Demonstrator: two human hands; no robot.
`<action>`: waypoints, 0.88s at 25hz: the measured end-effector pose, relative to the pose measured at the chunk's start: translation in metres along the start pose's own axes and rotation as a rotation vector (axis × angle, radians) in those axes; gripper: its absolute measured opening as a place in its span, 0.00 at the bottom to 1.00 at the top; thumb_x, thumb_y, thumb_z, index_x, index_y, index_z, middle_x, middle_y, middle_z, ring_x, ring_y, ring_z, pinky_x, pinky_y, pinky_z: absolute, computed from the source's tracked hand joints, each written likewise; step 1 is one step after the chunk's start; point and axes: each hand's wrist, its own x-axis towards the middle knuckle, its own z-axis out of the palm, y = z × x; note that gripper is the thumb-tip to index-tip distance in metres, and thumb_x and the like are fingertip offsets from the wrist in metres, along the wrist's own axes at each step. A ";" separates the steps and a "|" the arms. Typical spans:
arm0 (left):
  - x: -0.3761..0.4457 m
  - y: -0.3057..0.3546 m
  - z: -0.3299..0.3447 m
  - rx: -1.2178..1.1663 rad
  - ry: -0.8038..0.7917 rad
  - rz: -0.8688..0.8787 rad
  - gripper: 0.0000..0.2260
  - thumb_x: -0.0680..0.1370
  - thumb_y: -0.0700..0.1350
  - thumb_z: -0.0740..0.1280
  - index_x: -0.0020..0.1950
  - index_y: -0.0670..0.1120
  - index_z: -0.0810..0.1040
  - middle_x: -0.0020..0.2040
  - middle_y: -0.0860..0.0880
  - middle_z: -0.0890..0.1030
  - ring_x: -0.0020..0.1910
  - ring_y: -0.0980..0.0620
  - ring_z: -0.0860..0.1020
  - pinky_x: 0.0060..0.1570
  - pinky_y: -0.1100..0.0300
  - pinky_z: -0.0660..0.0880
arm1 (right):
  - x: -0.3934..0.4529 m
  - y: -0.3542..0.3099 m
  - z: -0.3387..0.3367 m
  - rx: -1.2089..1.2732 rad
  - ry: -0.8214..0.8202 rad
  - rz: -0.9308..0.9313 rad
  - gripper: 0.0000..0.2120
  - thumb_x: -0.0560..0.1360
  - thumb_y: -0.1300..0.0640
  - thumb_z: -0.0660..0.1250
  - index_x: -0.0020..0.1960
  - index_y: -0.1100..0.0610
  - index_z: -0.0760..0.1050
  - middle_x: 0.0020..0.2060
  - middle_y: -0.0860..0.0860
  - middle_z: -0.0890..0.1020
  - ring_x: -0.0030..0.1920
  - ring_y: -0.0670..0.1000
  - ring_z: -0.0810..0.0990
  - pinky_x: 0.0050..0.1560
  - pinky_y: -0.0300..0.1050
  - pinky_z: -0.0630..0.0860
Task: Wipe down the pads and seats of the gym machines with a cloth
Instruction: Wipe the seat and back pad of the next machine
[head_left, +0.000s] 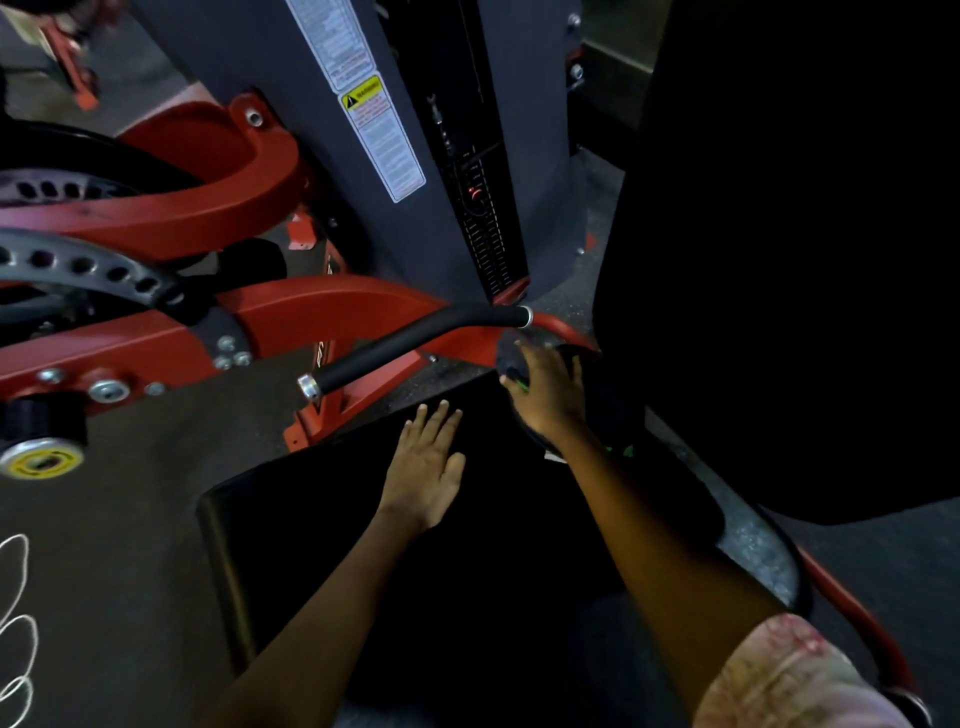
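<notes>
Cloth (524, 364), dark and hard to tell from the black seat (322, 525), sits at the seat's far corner under the right hand (545, 389), whose fingers curl over and grip it. The left hand (428, 470) lies flat on the seat, fingers straight, holding nothing. Knuckles could knock the black handle (415, 343) just beyond, and the dim light may hide missed patches. Around stand the red frame (156, 343), the grey weight tower (363, 130) and speckled rubber floor (130, 519).

The left hand (427, 470) lies flat on the black seat (322, 545); at its two o'clock, the right hand (545, 389) presses a dark cloth (511, 358).
</notes>
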 end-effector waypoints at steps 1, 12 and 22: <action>-0.001 -0.001 0.001 0.008 -0.008 0.003 0.38 0.67 0.58 0.38 0.76 0.46 0.54 0.77 0.48 0.51 0.76 0.48 0.44 0.72 0.59 0.38 | 0.001 0.006 -0.004 0.009 0.051 0.069 0.29 0.78 0.47 0.61 0.75 0.52 0.58 0.74 0.51 0.62 0.75 0.51 0.55 0.73 0.52 0.44; -0.029 0.018 0.018 0.094 -0.048 -0.035 0.38 0.68 0.59 0.36 0.77 0.45 0.47 0.78 0.47 0.45 0.76 0.48 0.40 0.72 0.56 0.36 | -0.040 0.039 -0.028 0.029 0.223 0.488 0.27 0.80 0.46 0.58 0.75 0.56 0.58 0.71 0.59 0.66 0.70 0.58 0.65 0.65 0.49 0.60; -0.081 0.054 0.039 0.120 -0.057 -0.035 0.29 0.78 0.54 0.43 0.77 0.44 0.45 0.78 0.47 0.43 0.76 0.49 0.39 0.72 0.56 0.36 | -0.131 0.103 -0.044 -0.117 0.237 0.405 0.25 0.80 0.46 0.56 0.70 0.60 0.64 0.65 0.61 0.73 0.68 0.60 0.67 0.69 0.53 0.54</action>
